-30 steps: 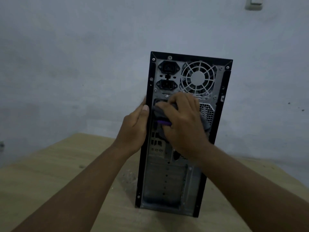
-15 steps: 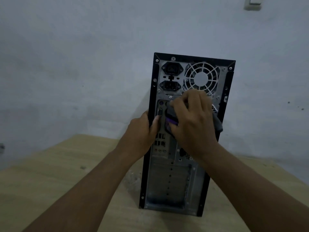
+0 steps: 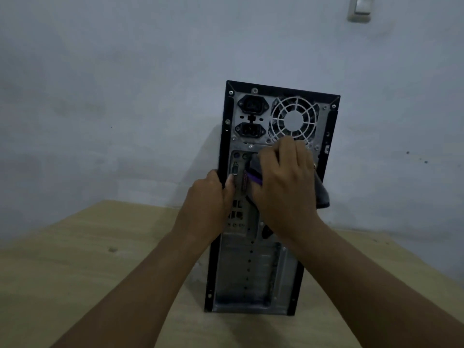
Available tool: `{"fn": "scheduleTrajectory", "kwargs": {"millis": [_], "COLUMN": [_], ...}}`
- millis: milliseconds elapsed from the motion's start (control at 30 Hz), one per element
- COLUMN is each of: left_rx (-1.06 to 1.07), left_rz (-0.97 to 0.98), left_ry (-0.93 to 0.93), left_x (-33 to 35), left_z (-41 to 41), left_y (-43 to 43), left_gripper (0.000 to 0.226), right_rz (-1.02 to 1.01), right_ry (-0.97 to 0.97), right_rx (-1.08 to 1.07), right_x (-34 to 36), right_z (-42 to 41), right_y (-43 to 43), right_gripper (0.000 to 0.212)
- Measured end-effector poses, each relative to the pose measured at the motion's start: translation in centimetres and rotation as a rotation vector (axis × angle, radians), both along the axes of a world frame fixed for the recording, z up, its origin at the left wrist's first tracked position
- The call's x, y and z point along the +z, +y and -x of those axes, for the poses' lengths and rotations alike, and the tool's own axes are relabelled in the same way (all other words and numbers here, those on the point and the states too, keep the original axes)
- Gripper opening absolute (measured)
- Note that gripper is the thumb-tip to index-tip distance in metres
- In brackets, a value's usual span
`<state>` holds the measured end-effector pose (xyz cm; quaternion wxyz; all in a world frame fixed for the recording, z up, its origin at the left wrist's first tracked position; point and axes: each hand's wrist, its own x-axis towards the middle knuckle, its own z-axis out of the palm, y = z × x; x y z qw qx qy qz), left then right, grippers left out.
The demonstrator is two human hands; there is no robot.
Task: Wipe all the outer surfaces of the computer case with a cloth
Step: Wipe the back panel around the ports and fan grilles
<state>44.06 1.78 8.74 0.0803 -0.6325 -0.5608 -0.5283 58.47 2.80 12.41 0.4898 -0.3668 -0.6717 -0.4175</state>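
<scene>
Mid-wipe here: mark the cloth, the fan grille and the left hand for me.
cloth [image 3: 322, 193], head view, on its dark hanging end.
fan grille [image 3: 293, 119], head view, on the round centre hub.
left hand [image 3: 208, 197], head view, on the back of the hand.

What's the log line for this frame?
phase: wiping case rear | left hand: grips left edge | right hand: holds cloth below fan

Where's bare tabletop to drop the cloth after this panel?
Wide bare table left of the computer case; narrower strip on its right. Crowded: mid rear panel, where left hand, right hand and cloth meet.
</scene>
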Motion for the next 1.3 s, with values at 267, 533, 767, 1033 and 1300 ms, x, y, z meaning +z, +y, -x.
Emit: {"fn": "scheduleTrajectory", "kwargs": {"millis": [267, 533, 767, 1033, 1300], "left_rx": [0.001, 0.013, 0.001, 0.013, 0.025], "left_rz": [0.014, 0.029, 0.009, -0.023, -0.012], "left_ry": [0.017, -0.008, 0.0, 0.014, -0.001], "left_x": [0.1, 0.0, -0.2, -0.2, -0.1], "left_z": [-0.7, -0.9, -0.7, -0.9, -1.2], "left_y": [-0.7, -0.8, -0.4, -0.7, -1.0], "left_gripper": [0.038, 0.033, 0.031, 0.037, 0.033], "right_rz": [0.077, 0.009, -0.004, 0.051, 0.172], "right_ry": [-0.102, -0.266, -0.325, -0.477, -0.675], "right_rx": [-0.072, -0.191, -0.25, -0.093, -0.074], "right_x": [-4.2, 0.8, 0.5, -2.0, -6.5], "right_z": [-0.9, -1.7, -1.1, -2.5, -3.5], "right_y": [-1.3, -1.4, -1.8, -1.7, -1.5], "right_gripper": [0.011, 0.018, 0.013, 0.027, 0.021]}}
